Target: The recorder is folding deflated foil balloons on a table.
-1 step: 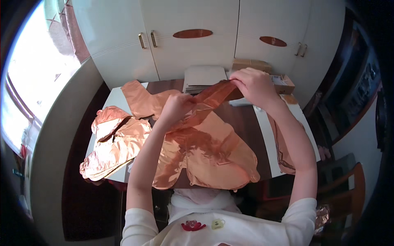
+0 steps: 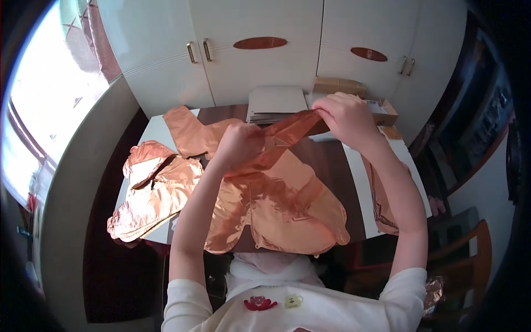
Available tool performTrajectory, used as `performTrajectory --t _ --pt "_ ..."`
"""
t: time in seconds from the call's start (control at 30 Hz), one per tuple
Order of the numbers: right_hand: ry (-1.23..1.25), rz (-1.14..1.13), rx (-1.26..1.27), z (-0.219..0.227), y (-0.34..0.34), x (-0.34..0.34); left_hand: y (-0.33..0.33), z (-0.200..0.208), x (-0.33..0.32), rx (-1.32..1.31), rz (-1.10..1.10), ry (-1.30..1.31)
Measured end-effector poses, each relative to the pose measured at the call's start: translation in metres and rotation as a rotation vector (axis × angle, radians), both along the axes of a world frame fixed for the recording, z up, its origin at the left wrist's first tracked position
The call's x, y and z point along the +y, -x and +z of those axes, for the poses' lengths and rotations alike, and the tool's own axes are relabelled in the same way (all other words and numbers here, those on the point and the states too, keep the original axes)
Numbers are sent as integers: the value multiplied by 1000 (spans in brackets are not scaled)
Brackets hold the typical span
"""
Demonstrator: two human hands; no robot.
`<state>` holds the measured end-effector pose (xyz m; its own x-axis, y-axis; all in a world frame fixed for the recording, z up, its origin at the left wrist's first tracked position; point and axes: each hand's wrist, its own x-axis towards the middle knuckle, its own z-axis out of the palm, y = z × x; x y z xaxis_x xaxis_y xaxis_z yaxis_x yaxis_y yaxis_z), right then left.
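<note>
A flat, uninflated copper-coloured foil balloon point(image 2: 293, 205) lies over the near middle of the table, its rounded lobes reaching the front edge. Its far part is lifted and stretched in a band between my two hands. My left hand point(image 2: 239, 145) is closed on the band's left side, the fingertips partly hidden. Higher and further right, my right hand point(image 2: 348, 119) pinches the other end between thumb and fingers. To the left, crumpled copper foil balloons point(image 2: 160, 205) lie in a shiny pile. Behind them another flat foil piece point(image 2: 191, 133) is spread out.
A stack of grey-white sheets point(image 2: 276, 102) and cardboard boxes point(image 2: 384, 112) stand at the table's back, against white cabinets point(image 2: 260, 66). Folded copper foil point(image 2: 381, 205) lies at the right, under my right forearm. A wooden chair point(image 2: 484, 265) stands at the right.
My right hand has shifted slightly right and down, still pinching the foil. My left hand has turned a little, and the stretched band lies slightly differently.
</note>
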<state>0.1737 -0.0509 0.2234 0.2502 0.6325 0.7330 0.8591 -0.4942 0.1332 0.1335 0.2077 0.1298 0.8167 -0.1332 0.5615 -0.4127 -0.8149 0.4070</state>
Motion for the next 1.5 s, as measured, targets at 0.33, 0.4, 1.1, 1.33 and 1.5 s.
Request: performTrajectory --t 0.33,0.4,1.1,1.33,1.5 --pt "114 32 -273 -58 115 -21 -11 -10 9 -497 -20 -230" --pt "131 62 -239 -90 130 -16 2 -34 10 -426 -50 -264" --pt "176 233 551 -191 4 -15 35 -103 35 -45 -118 -416" --pt "265 189 685 -216 -13 -20 31 -107 23 222 -149 -338" --pt "319 184 654 -218 -9 -15 39 -114 19 309 -106 -563"
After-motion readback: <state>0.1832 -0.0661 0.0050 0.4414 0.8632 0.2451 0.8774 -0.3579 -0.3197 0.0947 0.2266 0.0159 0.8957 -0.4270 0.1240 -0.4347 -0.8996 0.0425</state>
